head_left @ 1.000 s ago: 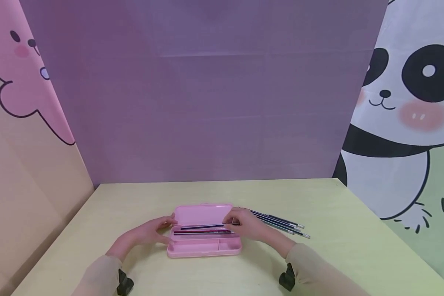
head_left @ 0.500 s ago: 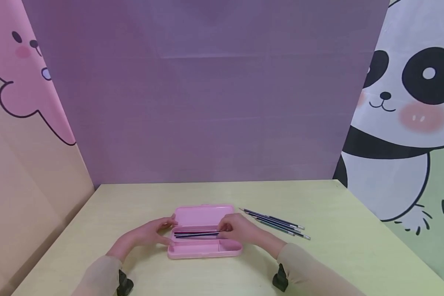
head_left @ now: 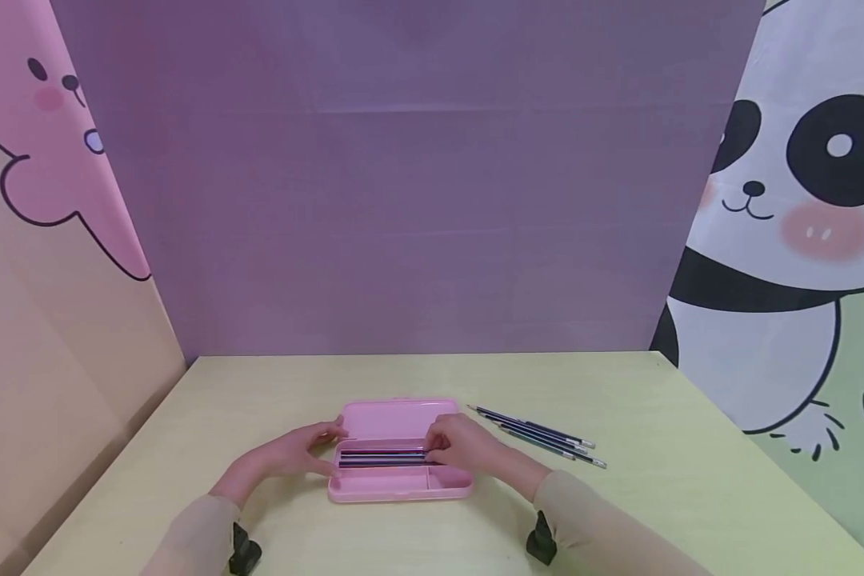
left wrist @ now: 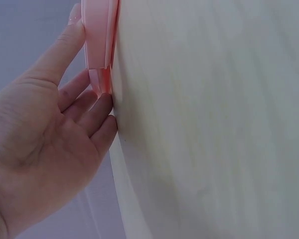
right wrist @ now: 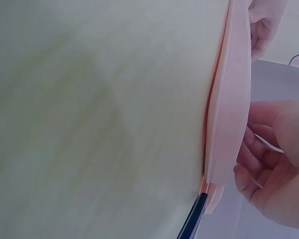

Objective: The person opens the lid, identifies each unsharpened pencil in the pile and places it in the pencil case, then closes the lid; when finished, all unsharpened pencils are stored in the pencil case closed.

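Observation:
A pink pencil case lies unfolded on the table, its lid toward the back. Several dark pencils lie side by side in its rear compartment. My left hand holds the case's left end, thumb at the near corner and fingers by the lid; the left wrist view shows that thumb on the case wall. Over the right part of the compartment, my right hand has its curled fingertips on a pencil's end, which they hide. The right wrist view shows these fingers bent behind the case wall.
To the right of the case, several dark pencils with white ends lie in a loose slanted bunch on the pale table. The case's front section has a small divider. A purple backdrop stands behind the table.
My right hand has brought a pencil down and toward me into the rear compartment, where it lies alongside the others. My left hand has stayed on the case's left end.

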`<state>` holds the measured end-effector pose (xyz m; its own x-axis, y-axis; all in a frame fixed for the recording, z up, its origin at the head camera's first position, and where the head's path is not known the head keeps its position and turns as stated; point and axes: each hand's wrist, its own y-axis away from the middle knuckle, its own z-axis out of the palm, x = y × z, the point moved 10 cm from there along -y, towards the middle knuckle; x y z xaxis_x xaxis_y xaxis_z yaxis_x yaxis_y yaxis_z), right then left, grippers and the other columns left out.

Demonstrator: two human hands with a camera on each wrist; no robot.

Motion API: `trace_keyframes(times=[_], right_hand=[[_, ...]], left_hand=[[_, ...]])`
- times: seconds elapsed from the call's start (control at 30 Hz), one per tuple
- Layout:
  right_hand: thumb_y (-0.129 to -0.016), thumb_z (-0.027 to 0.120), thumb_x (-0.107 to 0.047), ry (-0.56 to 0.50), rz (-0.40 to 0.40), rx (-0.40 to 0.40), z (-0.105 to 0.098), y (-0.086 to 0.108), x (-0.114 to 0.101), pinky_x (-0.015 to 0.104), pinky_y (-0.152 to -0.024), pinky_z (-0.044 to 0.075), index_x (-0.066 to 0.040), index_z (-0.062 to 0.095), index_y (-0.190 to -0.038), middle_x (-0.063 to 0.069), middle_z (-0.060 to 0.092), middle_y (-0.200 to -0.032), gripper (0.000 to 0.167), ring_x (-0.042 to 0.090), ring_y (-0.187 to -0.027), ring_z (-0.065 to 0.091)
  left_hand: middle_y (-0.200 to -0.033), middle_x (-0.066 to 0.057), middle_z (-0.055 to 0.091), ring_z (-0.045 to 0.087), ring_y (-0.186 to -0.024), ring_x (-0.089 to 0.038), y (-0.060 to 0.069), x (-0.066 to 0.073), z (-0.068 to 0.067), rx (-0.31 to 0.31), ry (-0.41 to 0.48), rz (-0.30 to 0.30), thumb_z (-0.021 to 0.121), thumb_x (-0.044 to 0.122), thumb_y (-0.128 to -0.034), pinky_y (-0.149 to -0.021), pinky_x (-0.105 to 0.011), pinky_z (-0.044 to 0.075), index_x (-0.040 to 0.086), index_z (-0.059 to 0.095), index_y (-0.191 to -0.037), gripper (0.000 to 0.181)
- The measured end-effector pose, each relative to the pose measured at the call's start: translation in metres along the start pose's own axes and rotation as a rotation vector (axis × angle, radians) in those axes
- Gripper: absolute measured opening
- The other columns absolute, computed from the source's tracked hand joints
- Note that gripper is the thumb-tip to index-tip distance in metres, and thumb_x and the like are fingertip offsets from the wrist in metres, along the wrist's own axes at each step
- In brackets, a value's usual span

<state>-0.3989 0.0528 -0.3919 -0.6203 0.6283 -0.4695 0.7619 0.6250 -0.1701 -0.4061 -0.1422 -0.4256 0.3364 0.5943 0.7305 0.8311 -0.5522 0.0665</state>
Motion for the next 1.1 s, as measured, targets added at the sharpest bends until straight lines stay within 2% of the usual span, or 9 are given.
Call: trace_keyframes(times=[0.2,0.53,0.8,1.0,1.1], right_hand=[[-0.080,0.074,-0.009,-0.041,-0.013,0.003,-0.001,0.001,0.002,0.015,-0.064,0.050,-0.006,0.069,-0.086,-0.003,0.063,-0.077,0.008,0.004,-0.070,0.054],[-0.083,0.071,-0.014,-0.057,0.018,0.074,-0.015,0.004,0.012,0.017,-0.058,0.048,-0.010,0.070,-0.088,-0.004,0.065,-0.078,0.007,0.004,-0.066,0.053],[-0.086,0.067,-0.013,-0.161,0.068,0.080,-0.028,0.015,0.018,0.018,-0.064,0.049,-0.006,0.068,-0.098,-0.003,0.063,-0.084,0.014,0.011,-0.074,0.054],[-0.087,0.067,-0.015,-0.110,0.004,0.104,-0.042,0.024,0.014,0.017,-0.067,0.052,-0.003,0.067,-0.099,0.000,0.066,-0.087,0.017,0.009,-0.076,0.057],[-0.087,0.067,-0.018,-0.074,-0.003,0.120,-0.049,0.029,0.015,0.016,-0.067,0.052,-0.004,0.067,-0.099,0.000,0.066,-0.088,0.019,0.008,-0.076,0.056]], left_hand=[[-0.153,-0.022,0.021,0.025,-0.138,-0.041,0.001,0.001,0.000,-0.001,0.008,0.009,0.077,0.030,-0.0764,-0.114,-0.052,0.022,0.003,0.047,-0.133,0.070],[-0.153,-0.022,0.021,0.025,-0.139,-0.040,0.000,0.001,0.001,0.002,-0.004,-0.008,0.076,0.031,-0.0768,-0.114,-0.052,0.022,0.005,0.047,-0.134,0.070],[-0.153,-0.022,0.022,0.026,-0.139,-0.039,0.001,0.003,0.000,-0.001,-0.014,0.002,0.077,0.030,-0.0768,-0.114,-0.052,0.023,0.004,0.046,-0.135,0.070],[-0.152,-0.023,0.022,0.026,-0.139,-0.040,0.001,0.003,0.000,-0.001,-0.011,0.010,0.077,0.030,-0.0768,-0.114,-0.053,0.022,0.003,0.046,-0.135,0.071],[-0.152,-0.023,0.022,0.025,-0.139,-0.041,0.001,0.002,0.000,-0.001,-0.006,0.014,0.077,0.031,-0.0769,-0.114,-0.053,0.021,0.003,0.046,-0.134,0.070]])
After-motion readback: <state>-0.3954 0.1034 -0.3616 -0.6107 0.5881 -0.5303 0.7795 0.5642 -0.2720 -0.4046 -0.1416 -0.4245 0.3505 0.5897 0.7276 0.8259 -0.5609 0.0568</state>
